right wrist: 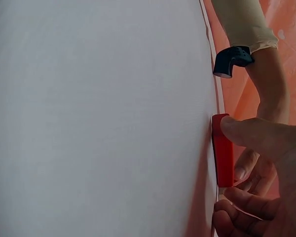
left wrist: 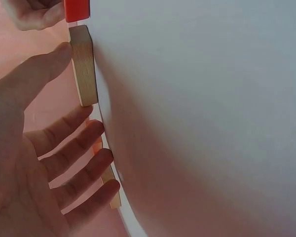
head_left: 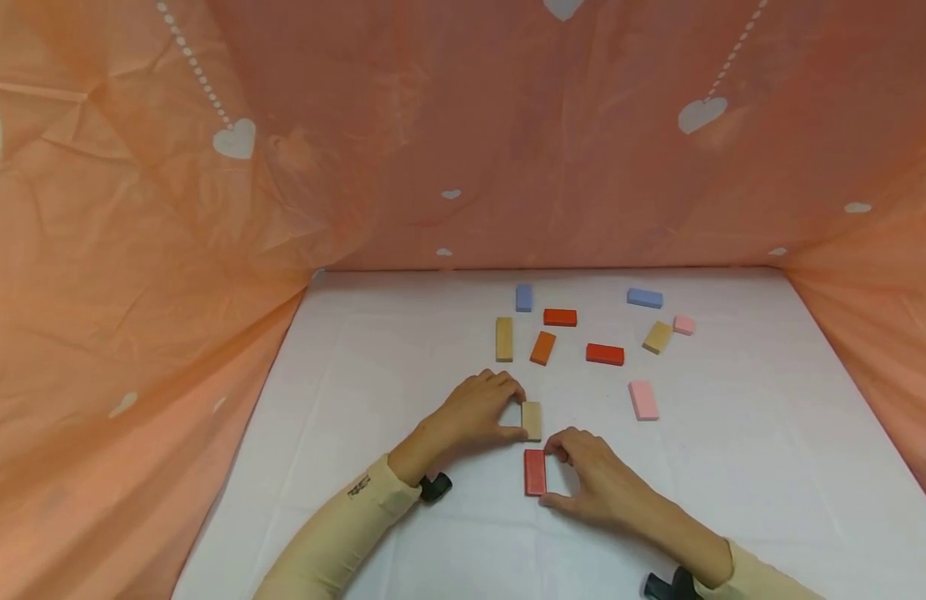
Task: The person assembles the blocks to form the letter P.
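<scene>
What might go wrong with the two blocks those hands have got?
The left hand pinches the tan block by its ends, and the right hand does the same with the red block, so either block might slip or twist. There's only a small gap between the two blocks, so moving one could bump the other crooked.

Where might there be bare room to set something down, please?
The white surface is bare left of the long yellow block, out to the left drape, and right of the larger pink block, out to the right drape. It is crowded around the orange block, and where the left hand grips the pale block and the right hand the nearest red block.
</scene>
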### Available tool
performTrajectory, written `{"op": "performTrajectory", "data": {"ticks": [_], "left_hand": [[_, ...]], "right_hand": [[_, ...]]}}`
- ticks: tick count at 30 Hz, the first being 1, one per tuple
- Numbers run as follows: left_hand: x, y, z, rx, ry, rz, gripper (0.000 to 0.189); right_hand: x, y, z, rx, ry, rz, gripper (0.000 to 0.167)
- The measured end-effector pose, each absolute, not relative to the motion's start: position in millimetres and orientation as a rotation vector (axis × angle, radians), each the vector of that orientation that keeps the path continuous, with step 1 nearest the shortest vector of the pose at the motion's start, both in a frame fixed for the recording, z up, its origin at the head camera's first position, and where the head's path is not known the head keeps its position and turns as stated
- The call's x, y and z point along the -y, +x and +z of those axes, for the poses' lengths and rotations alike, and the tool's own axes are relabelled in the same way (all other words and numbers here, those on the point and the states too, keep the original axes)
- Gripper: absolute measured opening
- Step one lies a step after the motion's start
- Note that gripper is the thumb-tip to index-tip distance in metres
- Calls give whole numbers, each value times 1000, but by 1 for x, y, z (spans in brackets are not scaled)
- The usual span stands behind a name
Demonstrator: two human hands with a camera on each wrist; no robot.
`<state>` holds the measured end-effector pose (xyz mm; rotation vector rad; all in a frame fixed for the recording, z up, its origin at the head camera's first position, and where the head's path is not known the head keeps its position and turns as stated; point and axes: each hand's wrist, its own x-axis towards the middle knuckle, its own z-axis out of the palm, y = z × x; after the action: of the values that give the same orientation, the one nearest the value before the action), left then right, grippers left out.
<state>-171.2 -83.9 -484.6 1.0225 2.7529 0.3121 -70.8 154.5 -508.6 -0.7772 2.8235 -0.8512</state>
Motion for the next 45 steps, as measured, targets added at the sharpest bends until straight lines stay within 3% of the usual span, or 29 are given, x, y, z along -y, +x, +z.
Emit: {"op": "performTrajectory", "data": {"ticks": [45], "left_hand": [[90, -167, -486, -2715, 1085, 331, 55]], "right_hand": [[-149, -73, -507, -2809, -723, -849, 61]]}}
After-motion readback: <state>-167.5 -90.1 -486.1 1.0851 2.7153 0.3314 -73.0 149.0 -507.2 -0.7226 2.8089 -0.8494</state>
